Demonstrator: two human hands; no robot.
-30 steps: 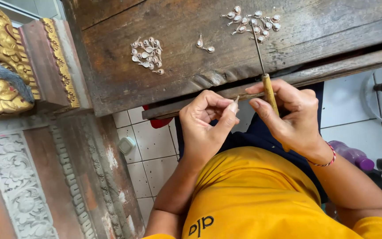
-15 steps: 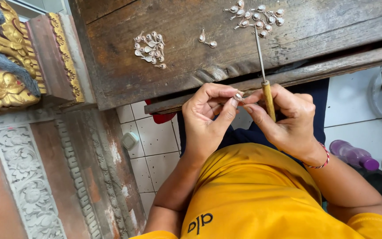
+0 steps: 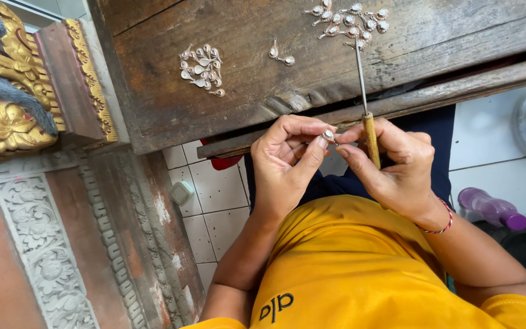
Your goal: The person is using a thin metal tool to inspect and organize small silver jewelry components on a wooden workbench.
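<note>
Silver pendant (image 3: 328,135) is tiny, light, slippery: your left hand (image 3: 287,158) pinches its edges; right hand (image 3: 397,173) clasps the wooden-handled tool (image 3: 370,137).

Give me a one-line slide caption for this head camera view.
Left hand pinches a small silver jewellery piece; right hand grips a wooden-handled metal tool beside a worn wooden workbench.

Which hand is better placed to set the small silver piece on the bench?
Left, likely: the left hand pinches the silver piece, while the right hand grips the wooden-handled tool.
</note>
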